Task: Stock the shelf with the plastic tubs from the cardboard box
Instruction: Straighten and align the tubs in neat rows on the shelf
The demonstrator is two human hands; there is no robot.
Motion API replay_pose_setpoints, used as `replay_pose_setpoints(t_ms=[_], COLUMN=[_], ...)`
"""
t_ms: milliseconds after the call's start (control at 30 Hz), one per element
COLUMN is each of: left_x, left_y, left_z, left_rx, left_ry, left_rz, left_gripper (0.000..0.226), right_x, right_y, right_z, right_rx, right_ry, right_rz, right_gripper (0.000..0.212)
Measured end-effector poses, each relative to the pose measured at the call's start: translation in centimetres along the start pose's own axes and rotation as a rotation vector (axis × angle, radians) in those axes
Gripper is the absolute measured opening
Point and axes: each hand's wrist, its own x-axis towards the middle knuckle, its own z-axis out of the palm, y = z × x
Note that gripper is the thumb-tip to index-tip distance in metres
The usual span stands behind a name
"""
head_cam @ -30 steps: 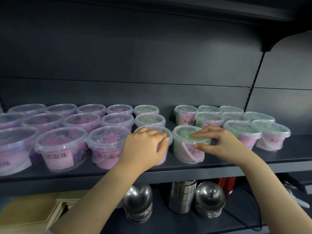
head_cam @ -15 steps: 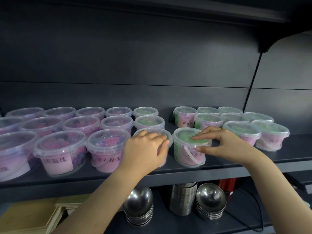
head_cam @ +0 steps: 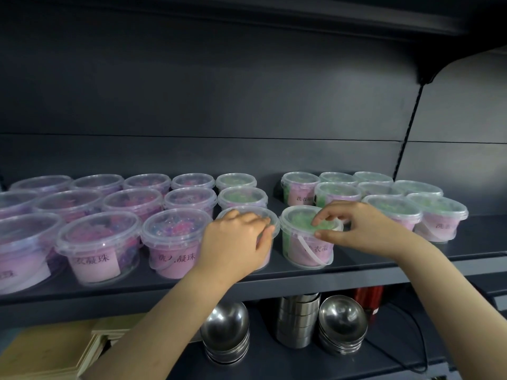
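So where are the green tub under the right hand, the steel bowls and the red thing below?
green tub [head_cam: 292, 239], head view, side wall.
steel bowls [head_cam: 341, 319], head view, top bowl.
red thing [head_cam: 369, 297], head view, front.

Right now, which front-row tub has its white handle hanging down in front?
The green tub under the right hand: its white handle loops down over the label, which no other front-row tub clearly shows.
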Motion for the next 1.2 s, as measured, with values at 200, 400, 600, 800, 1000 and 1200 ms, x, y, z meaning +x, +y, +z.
replay_pose_setpoints(t_ms=[200, 400, 600, 800, 1000, 1200], left_x=[0.4, 3.4, 7.0, 7.9, 7.7, 7.7], left_y=[0.0, -1.1, -0.9, -1.4, -1.6, -1.3], left_z=[-0.6, -2.4, -0.4, 2.7, 4.1, 4.4], left_rx=[0.028, -0.253, -0.168, -0.128, -0.153, -0.146], left_ry=[-0.108, -0.408, -0.377, -0.468, -0.467, -0.468], left_rz=[0.000, -0.141, -0.125, -0.231, -0.271, -0.282], left_gripper=[0.040, 0.036, 0.034, 0.032, 0.029, 0.028], right_x=[0.3, 2.2, 6.9, 9.4, 10.1, 11.3], right_y=[0.0, 1.5, 5.9, 9.7, 11.0, 8.3], right_z=[-0.4, -1.4, -3.8, -4.0, -3.3, -1.2], right_rx=[0.008, 0.128, -0.083, -0.186, -0.054, 0.057], right_ry=[-0.043, 0.047, -0.013, -0.145, -0.170, -0.310], right_rz=[-0.007, -0.012, 0.125, 0.219, 0.131, -0.009], right_gripper=[0.020, 0.015, 0.023, 0.031, 0.025, 0.024])
